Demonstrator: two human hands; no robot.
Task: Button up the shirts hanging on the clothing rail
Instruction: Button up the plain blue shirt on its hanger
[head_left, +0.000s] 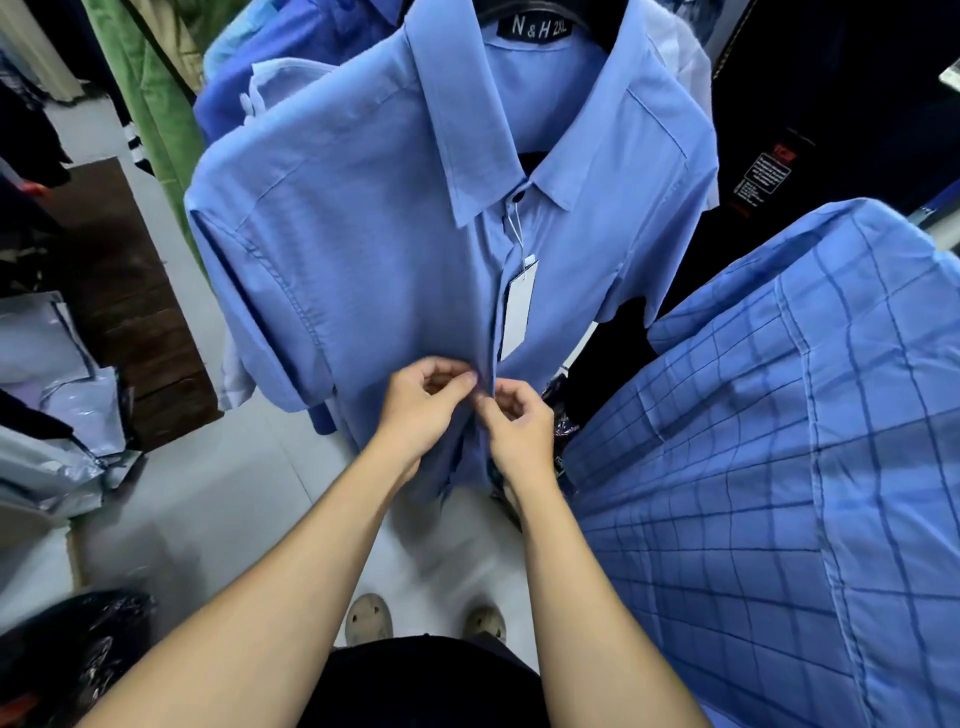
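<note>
floor (218, 499): pale tiles | grey plastic bags (57, 415) left | checked shirt (779, 467) right

Two hands, left hand (423, 402) and right hand (517, 423), one plain blue shirt (363, 208), one checked shirt (779, 441), one paper tag (519, 306).

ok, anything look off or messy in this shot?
Nothing damaged. The paper tag hangs out across the front of the plain blue shirt, above where both hands pinch its front edges. Grey plastic bags lie crumpled on the floor at left.
</note>
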